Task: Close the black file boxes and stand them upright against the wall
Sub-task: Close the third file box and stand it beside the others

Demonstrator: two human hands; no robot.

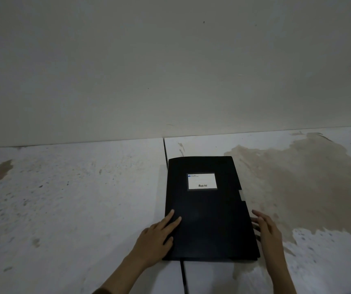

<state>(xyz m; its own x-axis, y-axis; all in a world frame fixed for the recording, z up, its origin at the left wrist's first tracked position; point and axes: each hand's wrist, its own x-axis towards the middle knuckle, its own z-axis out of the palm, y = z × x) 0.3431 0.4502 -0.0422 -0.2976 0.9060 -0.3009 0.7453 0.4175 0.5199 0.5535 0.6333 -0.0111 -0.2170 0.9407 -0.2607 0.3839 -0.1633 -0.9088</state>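
One black file box (208, 211) lies flat on the white tabletop, lid down, with a white label (201, 181) on its cover and a small clasp tab on its right edge. My left hand (156, 236) rests on the box's near left edge, fingers spread over the cover. At the near right edge my right hand (269, 232) touches the box's side, fingers curled against it. Neither hand lifts the box. The pale wall (170, 71) rises behind, a little beyond the box's far end.
The table (64, 198) is made of two white slabs with a dark seam running under the box. A large brown stain (310, 187) spreads to the right of the box. Smaller stains dot the left slab.
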